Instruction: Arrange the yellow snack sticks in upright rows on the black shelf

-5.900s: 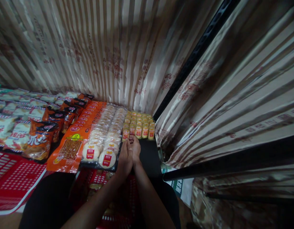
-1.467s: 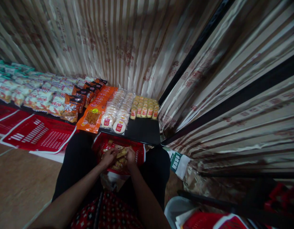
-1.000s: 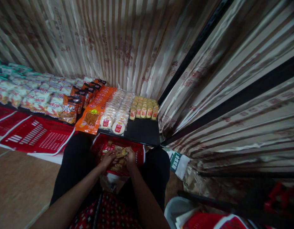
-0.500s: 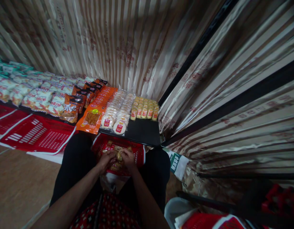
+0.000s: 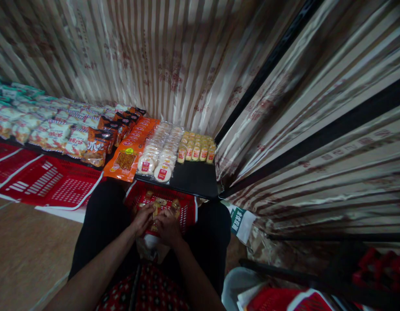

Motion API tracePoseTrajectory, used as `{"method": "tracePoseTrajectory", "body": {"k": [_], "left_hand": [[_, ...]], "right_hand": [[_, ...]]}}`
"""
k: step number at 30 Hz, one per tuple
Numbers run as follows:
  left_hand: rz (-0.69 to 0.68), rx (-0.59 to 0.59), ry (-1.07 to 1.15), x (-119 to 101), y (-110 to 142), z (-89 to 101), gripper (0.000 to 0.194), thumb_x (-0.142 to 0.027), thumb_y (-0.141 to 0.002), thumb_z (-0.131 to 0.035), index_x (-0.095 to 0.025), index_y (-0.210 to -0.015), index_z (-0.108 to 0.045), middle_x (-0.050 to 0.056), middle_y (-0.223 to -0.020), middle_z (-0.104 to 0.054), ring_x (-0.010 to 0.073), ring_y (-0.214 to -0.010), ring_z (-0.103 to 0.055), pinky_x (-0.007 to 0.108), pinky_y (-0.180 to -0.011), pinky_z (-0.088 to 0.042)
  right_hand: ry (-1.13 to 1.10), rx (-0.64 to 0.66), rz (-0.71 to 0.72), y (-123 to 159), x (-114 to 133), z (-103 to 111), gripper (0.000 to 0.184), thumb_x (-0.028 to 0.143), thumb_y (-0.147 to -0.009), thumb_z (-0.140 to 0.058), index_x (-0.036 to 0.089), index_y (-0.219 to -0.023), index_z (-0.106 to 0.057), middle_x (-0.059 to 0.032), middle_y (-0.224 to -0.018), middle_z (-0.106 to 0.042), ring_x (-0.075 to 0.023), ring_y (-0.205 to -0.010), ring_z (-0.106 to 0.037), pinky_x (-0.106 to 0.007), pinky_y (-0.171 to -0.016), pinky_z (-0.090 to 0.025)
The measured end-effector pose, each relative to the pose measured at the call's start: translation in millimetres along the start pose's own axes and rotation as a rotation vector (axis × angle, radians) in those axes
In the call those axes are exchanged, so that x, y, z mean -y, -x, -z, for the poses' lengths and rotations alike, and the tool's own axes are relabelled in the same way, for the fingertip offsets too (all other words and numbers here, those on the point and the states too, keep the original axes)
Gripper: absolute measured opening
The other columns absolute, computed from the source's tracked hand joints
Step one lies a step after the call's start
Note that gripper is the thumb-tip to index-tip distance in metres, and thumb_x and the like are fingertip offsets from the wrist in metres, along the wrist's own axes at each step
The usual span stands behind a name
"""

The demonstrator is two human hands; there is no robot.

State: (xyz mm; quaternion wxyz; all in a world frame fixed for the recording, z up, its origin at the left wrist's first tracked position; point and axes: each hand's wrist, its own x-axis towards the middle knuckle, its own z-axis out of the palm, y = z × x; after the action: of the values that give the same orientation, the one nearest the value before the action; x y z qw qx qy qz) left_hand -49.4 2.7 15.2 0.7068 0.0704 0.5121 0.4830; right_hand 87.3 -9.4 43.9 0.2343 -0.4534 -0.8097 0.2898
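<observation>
Golden packet: here it is, a small wrapped snack packet (image 5: 156,209) between the hands, low over the red basket (image 5: 190,211)
Left hand: in close, the left hand (image 5: 143,219) has its fingers bent against the packet's near-left side, pinching it
Right hand: the right hand (image 5: 168,225) curls in from the other side, knuckles up; the fingertips are hidden, so I cannot tell whether they grip
Basket: it sits between the black-trousered knees, more golden packets (image 5: 175,205) inside, 1 leaning by the right wall
Black shelf: just beyond the basket runs the shelf (image 5: 196,178), its right end bearing yellow packets (image 5: 196,152), 5 across the front, red labels outward
Rice crackers: next along, 2 columns of round white crackers (image 5: 162,172) in clear wrap
Orange bags: flat and overlapping, the orange bags (image 5: 126,159) picture brown sticks, touching the crackers
Far left: black-and-orange bags (image 5: 96,149), then white snack bags (image 5: 59,134)
Floor side: another red basket (image 5: 49,183) below the shelf's front edge
Backdrop: striped curtain (image 5: 174,56) behind everything
</observation>
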Motion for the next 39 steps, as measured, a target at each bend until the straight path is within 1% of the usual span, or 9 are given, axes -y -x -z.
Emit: {"method": "tracePoseTrajectory", "body": {"k": [5,8,13,18,22,26,30,34,39], "left_hand": [[0.000,0.023,0.015,-1,2,0.6,0.032,-0.007,-0.074,-0.052,-0.017,-0.104,-0.053,-0.003,-0.066,-0.057,0.0066,-0.052,-0.056,0.015,-0.045,-0.041],[-0.007,0.025,0.014,-6,8,-2.5,0.040,-0.006,-0.073,-0.050,-0.017,-0.111,-0.050,-0.002,-0.067,-0.059,0.0073,-0.052,-0.056,0.016,-0.044,-0.041],[-0.012,-0.002,0.015,-13,17,-7.0,0.058,-0.002,-0.068,-0.049,-0.022,-0.122,-0.045,0.000,-0.075,-0.062,0.0102,-0.064,-0.060,0.023,-0.061,-0.051],[-0.042,0.016,-0.028,-13,18,-4.6,0.059,-0.003,-0.062,-0.051,-0.022,-0.117,-0.050,0.001,-0.086,-0.064,0.0086,-0.070,-0.060,0.016,-0.062,-0.047],[-0.028,0.032,-0.013,-9,13,-2.4,0.049,-0.003,-0.059,-0.052,-0.018,-0.106,-0.054,0.002,-0.081,-0.065,0.0107,-0.074,-0.062,0.018,-0.067,-0.048],[-0.061,0.065,0.001,-6,11,-1.5,0.043,-0.002,-0.058,-0.056,-0.018,-0.097,-0.054,0.001,-0.078,-0.066,0.0127,-0.076,-0.064,0.022,-0.073,-0.050],[-0.035,0.113,0.009,-7,14,-2.8,0.043,-0.002,-0.060,-0.063,-0.019,-0.097,-0.051,0.001,-0.084,-0.066,0.0143,-0.082,-0.065,0.026,-0.080,-0.050],[-0.028,0.172,0.018,-10,21,-8.2,0.045,-0.006,-0.058,-0.071,-0.020,-0.095,-0.051,0.002,-0.089,-0.065,0.0153,-0.087,-0.065,0.027,-0.083,-0.049],[-0.033,0.192,-0.060,-11,29,-14.6,0.039,-0.017,-0.054,-0.078,-0.017,-0.087,-0.057,0.000,-0.080,-0.065,0.0126,-0.078,-0.064,0.025,-0.081,-0.048]], "right_hand": [[0.048,0.007,0.009,1,4,1,0.020,0.015,-0.079,-0.051,0.024,-0.087,-0.067,-0.0026,-0.086,-0.056,-0.0157,-0.084,-0.049,-0.028,-0.080,-0.038],[0.040,0.001,0.003,1,5,1,0.020,0.015,-0.080,-0.050,0.023,-0.086,-0.067,-0.0028,-0.087,-0.056,-0.0156,-0.084,-0.048,-0.028,-0.080,-0.038],[0.061,-0.047,-0.064,3,-4,-2,0.019,0.014,-0.079,-0.049,0.021,-0.084,-0.066,-0.0042,-0.094,-0.056,-0.0173,-0.089,-0.047,-0.030,-0.082,-0.038],[0.067,-0.124,-0.167,6,-16,-7,0.022,0.016,-0.080,-0.046,0.021,-0.080,-0.068,-0.0065,-0.102,-0.055,-0.0195,-0.094,-0.047,-0.034,-0.086,-0.037],[-0.024,-0.169,-0.270,5,-22,-11,0.027,0.015,-0.081,-0.041,0.020,-0.079,-0.067,-0.0078,-0.105,-0.057,-0.0184,-0.092,-0.051,-0.033,-0.086,-0.039],[-0.126,-0.244,-0.341,1,-27,-14,0.025,0.012,-0.075,-0.041,0.019,-0.072,-0.064,-0.0063,-0.090,-0.062,-0.0180,-0.087,-0.056,-0.033,-0.085,-0.042],[-0.247,-0.357,-0.384,-2,-34,-15,0.021,0.015,-0.072,-0.041,0.020,-0.072,-0.061,-0.0035,-0.079,-0.063,-0.0178,-0.082,-0.058,-0.032,-0.080,-0.045],[-0.439,-0.448,-0.415,-4,-37,-17,0.016,0.021,-0.074,-0.043,0.020,-0.074,-0.059,-0.0028,-0.081,-0.063,-0.0152,-0.075,-0.060,-0.028,-0.072,-0.049],[-0.564,-0.484,-0.461,-7,-36,-20,0.009,0.026,-0.072,-0.049,0.020,-0.072,-0.056,-0.0014,-0.074,-0.064,-0.0144,-0.068,-0.061,-0.026,-0.065,-0.050]]}}
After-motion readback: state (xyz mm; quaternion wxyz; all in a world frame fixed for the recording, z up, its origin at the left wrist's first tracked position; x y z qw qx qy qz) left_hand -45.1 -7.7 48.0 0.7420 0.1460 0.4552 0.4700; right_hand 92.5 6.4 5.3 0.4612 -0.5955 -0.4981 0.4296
